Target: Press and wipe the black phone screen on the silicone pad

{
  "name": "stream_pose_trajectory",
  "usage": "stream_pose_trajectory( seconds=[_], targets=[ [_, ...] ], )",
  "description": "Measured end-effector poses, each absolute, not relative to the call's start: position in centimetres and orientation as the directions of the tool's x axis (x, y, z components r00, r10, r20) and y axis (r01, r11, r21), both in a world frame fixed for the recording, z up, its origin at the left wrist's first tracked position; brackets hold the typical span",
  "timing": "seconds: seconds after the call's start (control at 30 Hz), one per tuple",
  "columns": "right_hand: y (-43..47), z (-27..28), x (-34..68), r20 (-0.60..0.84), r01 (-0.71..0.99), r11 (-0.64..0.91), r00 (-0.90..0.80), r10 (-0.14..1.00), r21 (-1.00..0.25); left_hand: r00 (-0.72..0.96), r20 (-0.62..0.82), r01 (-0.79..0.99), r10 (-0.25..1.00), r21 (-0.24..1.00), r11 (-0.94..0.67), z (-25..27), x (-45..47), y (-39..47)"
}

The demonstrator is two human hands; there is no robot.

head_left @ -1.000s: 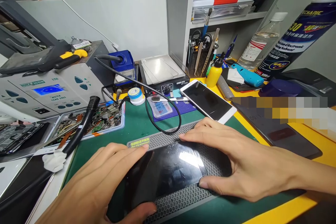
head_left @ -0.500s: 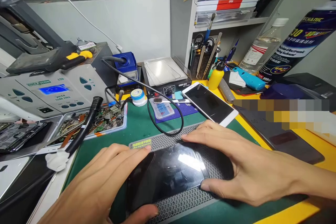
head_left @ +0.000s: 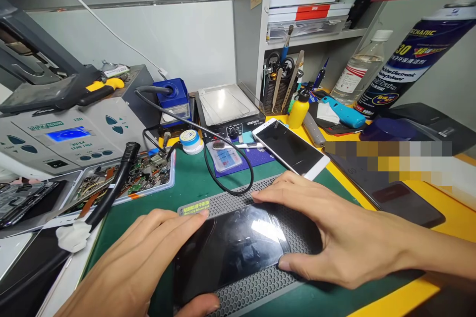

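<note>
A glossy black phone (head_left: 238, 247) lies screen up on a grey honeycomb anti-slip pad (head_left: 260, 282), with light reflected near its right end. My left hand (head_left: 137, 262) is around the phone's left end, index fingertip at the far edge and thumb at the near edge. The right end sits between the thumb and fingers of my right hand (head_left: 330, 233), which touch opposite long edges. Part of the phone's left end is hidden by my left hand. Under the pad spreads a green mat (head_left: 134, 218).
Behind the pad are a black cable loop (head_left: 251, 171), a white phone (head_left: 292, 148) and a heating plate (head_left: 226, 104). A hot-air station (head_left: 63, 133) and a tray of circuit boards (head_left: 173, 171) stand left. Right are a yellow bottle (head_left: 298, 113), a spray can (head_left: 412, 59) and a dark phone (head_left: 409, 198).
The whole view has shifted slightly, so most things appear a little further left. Both hands keep the same grip on the phone, which stays on the pad.
</note>
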State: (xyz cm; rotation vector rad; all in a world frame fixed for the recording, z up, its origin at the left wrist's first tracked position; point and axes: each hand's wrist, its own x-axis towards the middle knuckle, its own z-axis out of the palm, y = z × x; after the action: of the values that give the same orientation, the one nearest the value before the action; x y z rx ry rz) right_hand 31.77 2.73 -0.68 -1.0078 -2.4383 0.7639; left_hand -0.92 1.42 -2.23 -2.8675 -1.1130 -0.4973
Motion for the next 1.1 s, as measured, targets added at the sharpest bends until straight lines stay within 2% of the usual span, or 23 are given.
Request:
stream_pose_trajectory(
  seconds=[0.3, 0.63, 1.1],
  targets=[
    [2.83, -1.05, 31.90, 0.150, 0.491, 0.587, -0.671, 0.726, -0.644, 0.704, 0.374, 0.637, 0.603, 0.040, -0.770, -2.50, -0.85, 1.76],
    [2.68, -1.10, 31.92, 0.164, 0.479, 0.595, -0.674, 0.720, -0.645, 0.707, 0.369, 0.642, 0.603, 0.021, -0.766, -2.26, -0.76, 1.72],
    [2.70, -0.99, 31.91, 0.161, 0.471, 0.583, -0.670, 0.724, -0.662, 0.672, 0.352, 0.668, 0.652, 0.092, -0.739, -2.52, -0.93, 1.59]
  ],
)
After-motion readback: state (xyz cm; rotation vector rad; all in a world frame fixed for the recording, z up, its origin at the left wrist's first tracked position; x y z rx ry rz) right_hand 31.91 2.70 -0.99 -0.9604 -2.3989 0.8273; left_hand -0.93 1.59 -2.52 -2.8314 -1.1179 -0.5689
